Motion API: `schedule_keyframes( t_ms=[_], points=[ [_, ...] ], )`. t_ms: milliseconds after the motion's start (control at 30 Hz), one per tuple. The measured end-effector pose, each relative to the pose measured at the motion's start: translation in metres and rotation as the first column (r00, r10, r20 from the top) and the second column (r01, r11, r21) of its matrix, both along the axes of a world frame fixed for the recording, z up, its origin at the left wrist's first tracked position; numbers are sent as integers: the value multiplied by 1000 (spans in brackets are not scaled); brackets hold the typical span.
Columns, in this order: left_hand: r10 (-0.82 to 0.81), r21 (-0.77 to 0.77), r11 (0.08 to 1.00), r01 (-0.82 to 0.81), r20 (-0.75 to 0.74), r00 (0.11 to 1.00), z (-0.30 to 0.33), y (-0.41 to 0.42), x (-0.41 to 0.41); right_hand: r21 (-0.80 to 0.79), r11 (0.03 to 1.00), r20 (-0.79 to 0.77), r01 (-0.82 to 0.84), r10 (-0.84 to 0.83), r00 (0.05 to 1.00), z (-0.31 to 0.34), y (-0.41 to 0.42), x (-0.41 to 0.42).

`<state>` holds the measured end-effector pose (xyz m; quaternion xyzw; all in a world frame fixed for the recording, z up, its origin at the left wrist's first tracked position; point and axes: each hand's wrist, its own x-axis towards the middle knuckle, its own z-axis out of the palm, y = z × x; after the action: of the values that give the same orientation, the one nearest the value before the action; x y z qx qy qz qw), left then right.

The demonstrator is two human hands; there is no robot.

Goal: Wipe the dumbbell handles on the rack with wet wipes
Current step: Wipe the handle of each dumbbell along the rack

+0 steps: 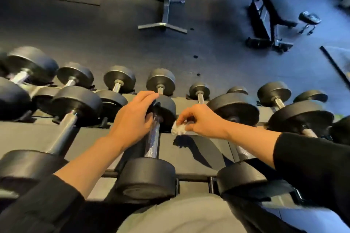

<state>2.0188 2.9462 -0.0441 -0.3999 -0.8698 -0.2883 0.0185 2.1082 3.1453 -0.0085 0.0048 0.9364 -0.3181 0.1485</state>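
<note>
Wipe (178, 129) lies right of the dumbbell handle (153, 141) on the rack (198, 149).

black dumbbell heads (149, 178) w/ silver knurled handles (152, 142), white wipe (178, 129), grey rack (91, 138), black sleeves (310, 159)

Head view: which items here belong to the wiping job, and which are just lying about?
Part of the job:
- wet wipe, pinched by the right hand
- dumbbell handle, with the left hand on its far end
- dumbbell rack

Just lying about:
- weight bench
- bench stand
- loose bar on the floor
</note>
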Motion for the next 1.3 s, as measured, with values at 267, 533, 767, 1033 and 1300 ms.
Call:
schedule_keyframes(
  t_ms=[267, 533, 767, 1033, 1300],
  points=[
    [255, -113, 962, -250, 41, 966, 10, -20, 44, -105, 979, -92, 177, -187, 978, -40, -25, -13],
    [484, -174, 866, -469, 56, 873, 18, -19, 85, -243, 953, -63, 180, -201, 978, -55, -42, -13],
    [554, -169, 821, -545, 13, 832, 21, -15, 91, -389, 893, 49, 224, -223, 974, -57, -47, -8],
    [566, -168, 813, -557, 8, 824, 18, -14, 90, -460, 866, 188, 196, -121, 975, -49, -49, 2],
    [544, -229, 813, -536, -29, 838, 19, -11, 85, -441, 869, 229, 223, -132, 964, -51, -56, 1]
  ],
)
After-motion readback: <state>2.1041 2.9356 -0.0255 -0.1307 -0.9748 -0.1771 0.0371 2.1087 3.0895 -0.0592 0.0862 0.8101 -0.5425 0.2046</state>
